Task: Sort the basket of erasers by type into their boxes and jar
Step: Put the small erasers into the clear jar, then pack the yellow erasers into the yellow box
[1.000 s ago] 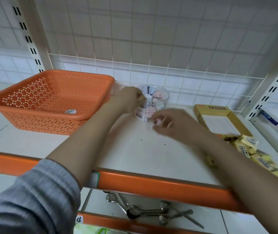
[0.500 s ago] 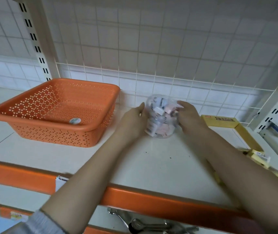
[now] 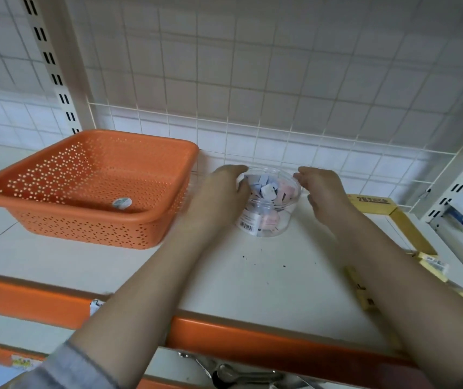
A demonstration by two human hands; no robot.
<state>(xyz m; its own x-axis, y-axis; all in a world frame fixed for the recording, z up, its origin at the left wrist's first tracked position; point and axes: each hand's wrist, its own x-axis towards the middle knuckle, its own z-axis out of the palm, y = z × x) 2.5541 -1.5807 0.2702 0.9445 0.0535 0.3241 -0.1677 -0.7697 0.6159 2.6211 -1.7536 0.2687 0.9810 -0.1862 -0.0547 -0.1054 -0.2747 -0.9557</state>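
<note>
A clear plastic jar [image 3: 273,217] holding blue and pink erasers stands open on the white shelf, near the back wall. My left hand [image 3: 221,189] grips the jar's left side, thumb over its front. Just right of the rim is my right hand [image 3: 323,189], its fingers loosely curled with the tips at the rim and the palm clear of the jar. At the left sits the orange perforated basket [image 3: 56,175], with one small round white piece [image 3: 122,203] on its floor. An open yellow box [image 3: 376,204] lies at the right, partly behind my right forearm.
Several yellow-wrapped erasers [image 3: 432,262] lie loose at the right beside my forearm. A white wire grid [image 3: 252,130] backs the shelf, and an orange rail [image 3: 252,335] edges its front. Metal spoons [image 3: 241,374] lie on the level below.
Both hands lifted the jar and set it down farther back on the shelf. My right hand has eased off its side, and the view has tilted up.
</note>
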